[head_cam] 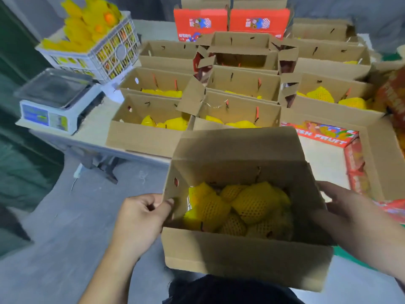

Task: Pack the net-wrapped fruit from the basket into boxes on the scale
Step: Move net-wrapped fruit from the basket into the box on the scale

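Note:
I hold an open cardboard box (241, 257) in front of me, off the table. Several fruits in yellow foam net (245, 205) lie inside it. My left hand (140, 218) grips the box's left wall, thumb at the hand hole. My right hand (350, 211) holds the right wall with fingers along its outside. The scale (54, 99) stands at the table's left end with nothing on its pan. Behind it a white plastic basket (98, 55) is heaped with net-wrapped fruit (87, 25).
Several open cardboard boxes (153, 119), some holding yellow-netted fruit, cover the table (92, 132). Red printed boxes (230, 23) stand at the back and a red "fresh fruit" box (324, 134) at the right. Grey floor lies to my left.

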`<state>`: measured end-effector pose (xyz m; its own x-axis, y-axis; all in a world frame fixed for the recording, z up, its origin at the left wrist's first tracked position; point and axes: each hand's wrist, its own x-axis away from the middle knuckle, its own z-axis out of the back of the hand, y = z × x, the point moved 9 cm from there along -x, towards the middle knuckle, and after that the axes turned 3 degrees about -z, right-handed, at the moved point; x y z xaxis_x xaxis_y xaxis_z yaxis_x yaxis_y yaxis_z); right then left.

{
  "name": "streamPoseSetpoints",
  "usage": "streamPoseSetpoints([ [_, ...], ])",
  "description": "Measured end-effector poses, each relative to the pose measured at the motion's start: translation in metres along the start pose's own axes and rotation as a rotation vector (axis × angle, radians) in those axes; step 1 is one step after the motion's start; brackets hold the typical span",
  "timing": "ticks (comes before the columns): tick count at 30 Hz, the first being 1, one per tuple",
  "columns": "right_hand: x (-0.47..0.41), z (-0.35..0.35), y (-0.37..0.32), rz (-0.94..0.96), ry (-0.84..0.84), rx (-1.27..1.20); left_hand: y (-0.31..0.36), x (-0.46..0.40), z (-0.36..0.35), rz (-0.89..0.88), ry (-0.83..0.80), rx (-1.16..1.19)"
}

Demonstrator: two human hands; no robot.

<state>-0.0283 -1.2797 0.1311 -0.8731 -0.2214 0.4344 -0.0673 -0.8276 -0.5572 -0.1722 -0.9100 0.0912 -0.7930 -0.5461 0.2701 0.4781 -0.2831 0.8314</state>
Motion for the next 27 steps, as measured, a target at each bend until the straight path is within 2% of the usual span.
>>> streamPoseSetpoints([
  [5,0.002,-0.078,-0.133,0.175,-0.033,0.034,-0.075,-0.005,0.122,0.147,0.169,0.179],
  [12,-0.025,-0.189,-0.272,0.319,-0.128,-0.069,-0.134,-0.039,0.271,0.113,0.257,0.142],
  [23,-0.146,-0.278,-0.470,0.422,-0.302,-0.130,-0.151,-0.187,0.434,0.062,0.405,0.096],
  [27,-0.201,-0.293,-0.547,0.478,-0.297,-0.086,-0.139,-0.248,0.489,0.061,0.480,0.098],
])
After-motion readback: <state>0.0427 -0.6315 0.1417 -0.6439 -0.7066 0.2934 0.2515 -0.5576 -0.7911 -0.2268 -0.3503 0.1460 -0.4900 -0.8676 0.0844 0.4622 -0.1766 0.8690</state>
